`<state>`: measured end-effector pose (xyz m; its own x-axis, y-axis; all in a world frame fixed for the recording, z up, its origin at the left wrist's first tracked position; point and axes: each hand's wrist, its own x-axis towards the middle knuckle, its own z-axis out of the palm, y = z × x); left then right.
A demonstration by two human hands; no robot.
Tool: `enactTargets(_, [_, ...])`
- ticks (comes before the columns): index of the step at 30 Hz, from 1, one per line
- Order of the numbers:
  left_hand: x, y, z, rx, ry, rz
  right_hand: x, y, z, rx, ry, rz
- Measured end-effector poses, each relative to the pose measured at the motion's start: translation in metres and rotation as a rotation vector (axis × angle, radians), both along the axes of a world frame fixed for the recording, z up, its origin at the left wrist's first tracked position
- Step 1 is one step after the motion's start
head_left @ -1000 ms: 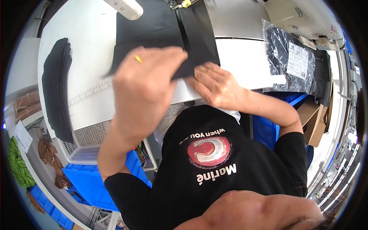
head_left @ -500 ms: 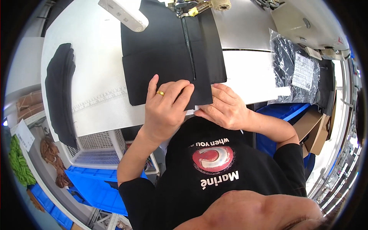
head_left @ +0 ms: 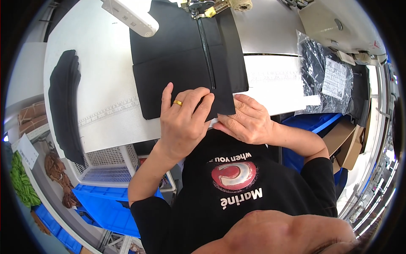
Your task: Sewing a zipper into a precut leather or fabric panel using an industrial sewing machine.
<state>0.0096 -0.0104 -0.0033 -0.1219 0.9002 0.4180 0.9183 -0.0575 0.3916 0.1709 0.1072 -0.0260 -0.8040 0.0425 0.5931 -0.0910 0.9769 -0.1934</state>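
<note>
A black fabric panel (head_left: pixel 173 80) with a dark zipper (head_left: pixel 205 51) running down it lies on the white table. Its far end is under the sewing machine's presser foot (head_left: pixel 196 16). Along the near edge, my left hand (head_left: pixel 186 116) has bent fingers over the cloth, the thumb side at the edge and a gold ring (head_left: pixel 178 102) on one finger. At the near right corner my right hand (head_left: pixel 245 118) pinches the cloth edge, beside my left fingertips. A small white bit shows between the hands; I cannot make out what it is.
Stacked black fabric pieces (head_left: pixel 63 106) lie at the table's left. A clear plastic bag (head_left: pixel 325 76) of dark material sits at the right, by another machine's pale body (head_left: pixel 342 27). A white basket (head_left: pixel 105 169) and blue crate (head_left: pixel 110 209) stand below left; a cardboard box (head_left: pixel 344 144) stands right.
The black panel has shifted and turned slightly, its left side moving a little left and nearer. Both hands keep nearly the same place and hold.
</note>
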Motion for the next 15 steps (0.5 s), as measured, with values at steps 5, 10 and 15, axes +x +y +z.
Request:
enactTargets(5, [-0.001, 0.000, -0.001, 0.010, -0.003, -0.009, 0.001, 0.000, 0.002, 0.002, 0.000, -0.005])
enactTargets(10, [-0.002, -0.001, -0.002, -0.004, -0.002, -0.025, 0.003, 0.000, -0.004, 0.005, -0.024, -0.006])
enactTargets(15, [-0.001, -0.002, -0.002, -0.026, -0.002, -0.018, 0.009, 0.002, 0.004, -0.008, -0.076, 0.026])
